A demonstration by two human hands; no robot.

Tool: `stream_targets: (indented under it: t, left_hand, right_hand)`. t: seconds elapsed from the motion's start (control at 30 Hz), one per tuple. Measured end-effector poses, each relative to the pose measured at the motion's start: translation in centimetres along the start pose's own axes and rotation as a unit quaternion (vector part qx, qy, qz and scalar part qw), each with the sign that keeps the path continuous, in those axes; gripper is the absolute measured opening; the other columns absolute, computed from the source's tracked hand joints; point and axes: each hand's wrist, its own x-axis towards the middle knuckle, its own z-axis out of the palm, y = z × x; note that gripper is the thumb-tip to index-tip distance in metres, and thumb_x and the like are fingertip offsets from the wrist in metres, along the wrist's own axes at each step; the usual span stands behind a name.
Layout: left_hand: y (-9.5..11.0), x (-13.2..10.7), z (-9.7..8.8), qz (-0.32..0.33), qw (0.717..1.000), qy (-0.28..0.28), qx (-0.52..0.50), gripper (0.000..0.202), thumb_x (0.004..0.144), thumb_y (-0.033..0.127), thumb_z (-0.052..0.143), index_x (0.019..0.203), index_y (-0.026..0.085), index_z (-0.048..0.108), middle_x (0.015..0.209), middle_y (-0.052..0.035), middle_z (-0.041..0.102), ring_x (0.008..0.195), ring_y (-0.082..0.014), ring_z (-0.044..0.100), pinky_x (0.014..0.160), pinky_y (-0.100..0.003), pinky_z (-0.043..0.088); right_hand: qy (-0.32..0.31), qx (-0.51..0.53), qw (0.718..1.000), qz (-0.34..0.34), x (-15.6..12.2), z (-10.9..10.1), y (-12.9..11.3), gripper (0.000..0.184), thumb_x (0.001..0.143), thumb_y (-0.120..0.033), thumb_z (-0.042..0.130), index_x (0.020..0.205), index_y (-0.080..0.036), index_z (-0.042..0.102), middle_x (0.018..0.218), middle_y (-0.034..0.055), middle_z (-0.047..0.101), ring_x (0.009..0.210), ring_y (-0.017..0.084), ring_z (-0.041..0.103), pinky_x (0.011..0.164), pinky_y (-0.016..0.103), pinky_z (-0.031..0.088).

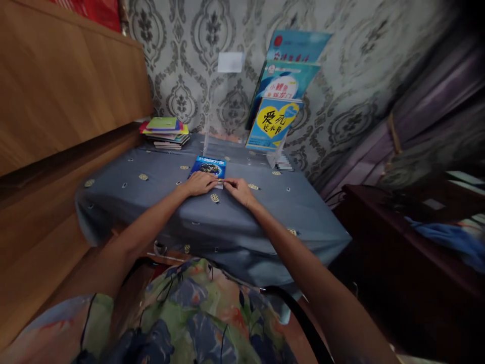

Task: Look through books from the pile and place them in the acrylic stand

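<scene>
On the tablecloth (pixel 275 196), blue book (pixel 207 167) lengthwise toward wall (pixel 182 101), title-end first.

Counter (pixel 276 197): cloth-covered, smooth, low sheen. Blue book (pixel 200 164) between hands: paper, glossy cover. Display stand (pixel 205 142): clear, smooth plastic, by appearance. Stacked books (pixel 166 140): paper. Side panel (pixel 68 76): grained wood, satin finish. Curtain (pixel 428 106): cloth, soft sheen. Shirt (pixel 197 323): printed cloth, matt.

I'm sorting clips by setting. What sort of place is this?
Probably a room in a home, perhaps a reading corner: damask-patterned wallpaper, a pineapple-print tablecloth and books displayed with covers facing out suggest it.
</scene>
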Motion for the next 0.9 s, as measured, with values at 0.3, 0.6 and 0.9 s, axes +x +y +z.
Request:
stream_targets:
  t: [0.3, 0.6, 0.9]
  left_hand:
    - [-0.6, -0.6, 0.8, -0.027, 0.993, -0.006, -0.113, 0.042, 0.095, 0.034, 0.047, 0.132, 0.022, 0.063, 0.139, -0.006, 0.062, 0.134, -0.0225, 0.052, 0.114, -0.034, 0.034]
    - [-5.5, 0.5, 1.2, -0.206, 0.959, -0.044, -0.19, 0.06, 0.094, 0.041, 0.05, 0.146, 0.013, 0.044, 0.161, -0.0164, 0.029, 0.152, -0.0294, 0.017, 0.122, -0.047, 0.007]
    - [-7.9, 6.0, 1.2, -0.372, 0.863, 0.08, -0.331, 0.03, 0.064, 0.032, 0.08, 0.088, 0.017, 0.068, 0.108, -0.0146, 0.073, 0.122, -0.0371, 0.058, 0.101, -0.041, 0.045]
  right_hand:
    - [-0.042, -0.172, 0.979, -0.099, -1.4, -0.2, -1.5, 0.026, 0.093, -0.019, 0.055, 0.111, -0.02, 0.074, 0.125, 0.0102, 0.071, 0.119, 0.026, 0.065, 0.105, 0.043, 0.049]
    - [-0.073, -0.193, 0.969, -0.133, -1.9, -0.6, -1.4, 0.03, 0.093, -0.015, 0.054, 0.118, -0.019, 0.071, 0.134, 0.0128, 0.065, 0.128, 0.028, 0.058, 0.108, 0.046, 0.047]
    - [-0.121, -0.222, 0.948, -0.195, -1.6, -1.9, -1.3, 0.029, 0.096, -0.02, 0.051, 0.118, -0.015, 0.07, 0.129, 0.0137, 0.067, 0.12, 0.028, 0.059, 0.101, 0.045, 0.048]
